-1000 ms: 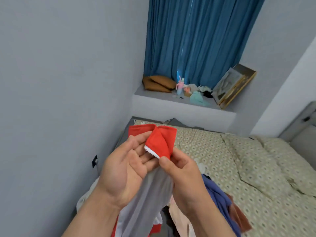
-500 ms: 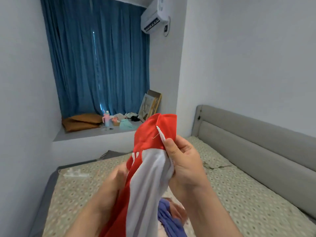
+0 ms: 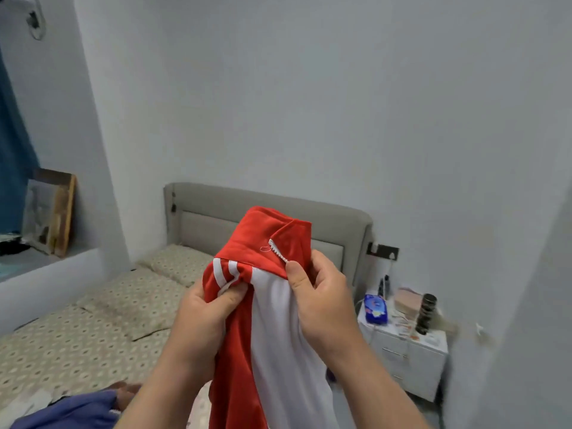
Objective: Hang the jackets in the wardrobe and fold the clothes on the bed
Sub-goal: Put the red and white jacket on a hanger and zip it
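A red and white track jacket (image 3: pixel 272 335) with a white zip hangs in front of me, held up by its collar. My left hand (image 3: pixel 204 317) grips the red shoulder with its white stripes. My right hand (image 3: pixel 322 298) pinches the collar edge beside the zip. The jacket's lower part drops out of view. Below it lies the bed (image 3: pixel 77 342) with a dotted beige cover. A blue garment (image 3: pixel 71 410) and a brown one lie on the bed at the bottom left.
A grey padded headboard (image 3: pixel 216 209) stands against the wall. To the right is a white nightstand (image 3: pixel 411 357) with a blue pack, a dark cylinder and cables. A framed picture (image 3: pixel 49 212) leans on the window ledge at the left, by the blue curtain.
My view has swung right, from the window to the headboard and nightstand. Both hands still hold the jacket; my left hand has shifted up onto the striped shoulder.
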